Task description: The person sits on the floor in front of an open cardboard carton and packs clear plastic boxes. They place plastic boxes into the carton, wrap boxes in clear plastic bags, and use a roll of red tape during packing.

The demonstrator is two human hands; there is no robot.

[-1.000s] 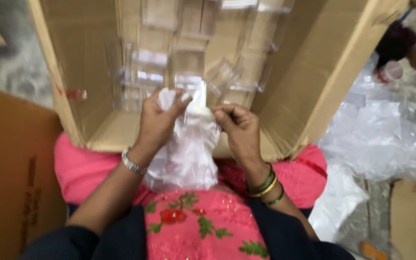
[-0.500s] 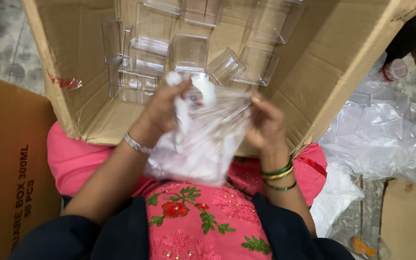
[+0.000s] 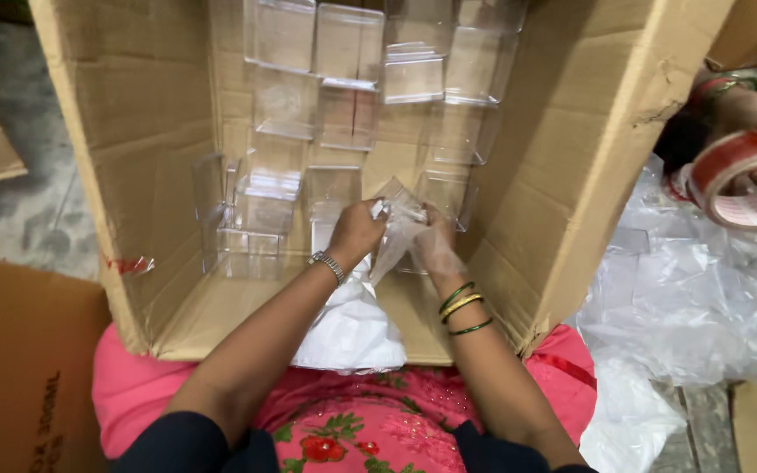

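Observation:
Both my hands reach into a large open cardboard box (image 3: 124,175) lying on its side on my lap. My left hand (image 3: 354,233), with a metal bracelet at the wrist, grips the top of a clear plastic bag (image 3: 400,229). My right hand (image 3: 438,250), with green and gold bangles, is partly inside that same bag, seen through the film. Several clear plastic containers (image 3: 343,52) are stacked against the box's far wall. A white crumpled plastic sheet (image 3: 352,333) lies under my wrists at the box's near edge.
Another person's hand (image 3: 746,114) at the right holds a roll of red-printed tape (image 3: 742,180). Crumpled clear plastic sheets (image 3: 694,298) pile up on the right. A flat cardboard box (image 3: 19,368) lies at my left.
My hands have moved forward, deeper into the box, taking the clear bag with them. The camera has tilted so more of the box's inside shows. The tape roll has come into view at the right.

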